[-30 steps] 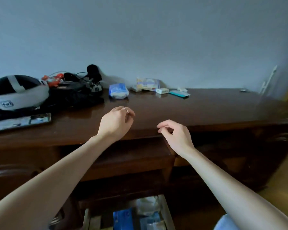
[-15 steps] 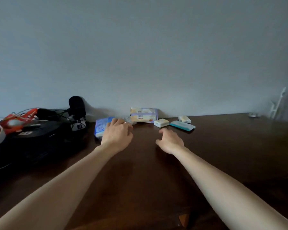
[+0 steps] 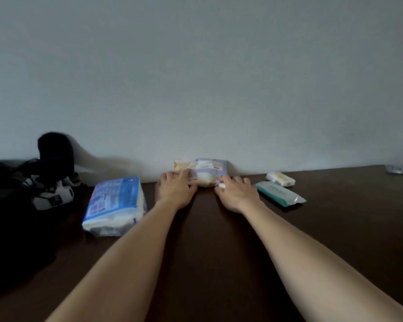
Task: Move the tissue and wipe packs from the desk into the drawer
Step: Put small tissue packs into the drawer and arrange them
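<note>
Both hands reach a cream-and-lilac wipe pack point(image 3: 201, 171) lying against the wall on the tabletop point(image 3: 335, 228). Left hand point(image 3: 175, 190) and right hand point(image 3: 236, 194) bracket its ends, fingers point(image 3: 184, 174) loosely curled, apparently closing to lift; the right seems to pinch something small and white. Blue tissue pack point(image 3: 114, 205) lies left of it.

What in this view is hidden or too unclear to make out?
- Drawer: out of the head view, below the bottom edge.
- Print on the pale pack: blurred, partly covered by the left hand.
- Small white item under the right hand: mostly hidden by fingers.
- Dark gear: cut off by the left edge, underlit.
</note>
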A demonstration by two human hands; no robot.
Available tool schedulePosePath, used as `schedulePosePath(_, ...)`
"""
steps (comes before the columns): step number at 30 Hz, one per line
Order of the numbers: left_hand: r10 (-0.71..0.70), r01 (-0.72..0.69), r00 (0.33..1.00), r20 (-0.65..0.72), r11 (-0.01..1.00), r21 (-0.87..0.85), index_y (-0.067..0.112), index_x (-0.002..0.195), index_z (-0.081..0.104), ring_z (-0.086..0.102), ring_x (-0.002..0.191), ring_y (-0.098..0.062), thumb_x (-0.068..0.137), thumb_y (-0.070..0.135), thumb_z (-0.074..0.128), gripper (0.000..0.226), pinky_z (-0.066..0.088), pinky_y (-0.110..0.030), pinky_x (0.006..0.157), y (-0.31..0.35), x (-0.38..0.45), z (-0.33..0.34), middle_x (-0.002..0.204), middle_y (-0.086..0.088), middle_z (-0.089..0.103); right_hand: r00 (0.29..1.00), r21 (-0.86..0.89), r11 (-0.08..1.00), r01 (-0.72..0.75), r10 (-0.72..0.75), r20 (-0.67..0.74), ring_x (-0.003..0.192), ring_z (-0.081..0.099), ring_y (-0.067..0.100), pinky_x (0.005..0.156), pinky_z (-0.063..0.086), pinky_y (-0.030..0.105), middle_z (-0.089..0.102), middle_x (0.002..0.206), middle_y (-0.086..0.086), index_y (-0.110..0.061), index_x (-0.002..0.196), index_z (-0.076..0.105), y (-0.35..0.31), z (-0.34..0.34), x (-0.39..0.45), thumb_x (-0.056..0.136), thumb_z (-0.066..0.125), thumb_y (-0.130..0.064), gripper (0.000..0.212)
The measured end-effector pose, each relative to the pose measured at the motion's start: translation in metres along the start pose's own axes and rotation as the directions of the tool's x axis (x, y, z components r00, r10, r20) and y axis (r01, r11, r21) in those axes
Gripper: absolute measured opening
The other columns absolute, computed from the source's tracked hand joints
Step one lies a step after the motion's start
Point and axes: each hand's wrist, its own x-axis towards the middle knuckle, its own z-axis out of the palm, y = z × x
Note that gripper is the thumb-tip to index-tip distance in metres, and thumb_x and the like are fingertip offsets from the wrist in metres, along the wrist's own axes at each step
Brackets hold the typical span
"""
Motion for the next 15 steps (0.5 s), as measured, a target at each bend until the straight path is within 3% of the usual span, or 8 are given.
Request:
schedulePosePath(4,0.033,-0.027,0.997,-0.068,0.996,0.085,0.02,0.135,0.06,0.051,0.124,-0.032,0.101,0.043,0.049,0.043,0.047,-0.043,0.095,0.002,0.0,-0.011,0.132,-0.012,0.059,1.0,0.004,1.0,0.025,-0.025,0.001,0.135,0.038,0.038,0.107,0.036,0.05,0.045,0.15,0.013,-0.027,0.148,0.043,-0.001,-0.003,0.003,0.105,0.029,-0.049,0.05)
schedulePosePath(8,0.075,-0.059,0.994,-0.081,0.982,0.177,0.01,0.126,0.065,0.064,0.113,-0.032,0.105,0.023,0.043,0.034,0.052,-0.041,0.091,0.009,-0.025,-0.023,0.123,-0.013,0.068,0.997,0.008,0.998,0.068,-0.068,0.026,0.135,0.039,0.037,0.106,0.038,0.049,0.045,0.15,0.012,-0.023,0.145,0.048,-0.002,-0.01,-0.021,0.105,0.034,-0.048,0.049)
schedulePosePath(15,0.193,-0.152,0.976,-0.099,0.934,0.323,0.02,0.117,0.07,0.068,0.101,-0.029,0.102,0.037,0.045,0.033,0.05,-0.036,0.081,0.012,-0.125,-0.05,0.11,-0.009,0.073,0.989,0.056,0.989,0.137,-0.14,0.05,0.137,0.038,0.035,0.104,0.04,0.048,0.044,0.151,0.01,-0.023,0.141,0.049,-0.008,-0.024,-0.11,0.105,0.036,-0.049,0.046)
